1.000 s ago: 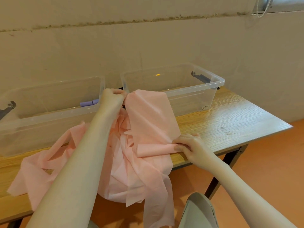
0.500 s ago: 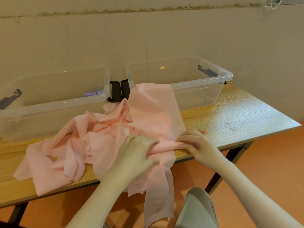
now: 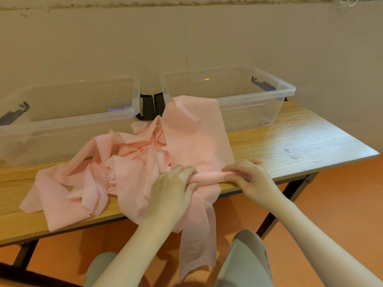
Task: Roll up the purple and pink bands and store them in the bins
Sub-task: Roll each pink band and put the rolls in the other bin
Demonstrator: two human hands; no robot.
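A long pink band lies crumpled across the wooden table, one flat stretch running up against the right clear bin and a tail hanging over the front edge. Near that edge a short rolled part of the band lies crosswise. My left hand grips the roll's left end, and my right hand pinches its right end. A rolled purple band sits inside the left clear bin.
The two bins stand side by side at the back of the table against a bare wall, their black latches meeting in the middle. Bare tabletop shows right of my hands. My knees are below the table's front edge, over an orange floor.
My left hand let go of the band's far end by the bins and came down to the near edge. Both hands now hold the rolled part, which has grown thicker.
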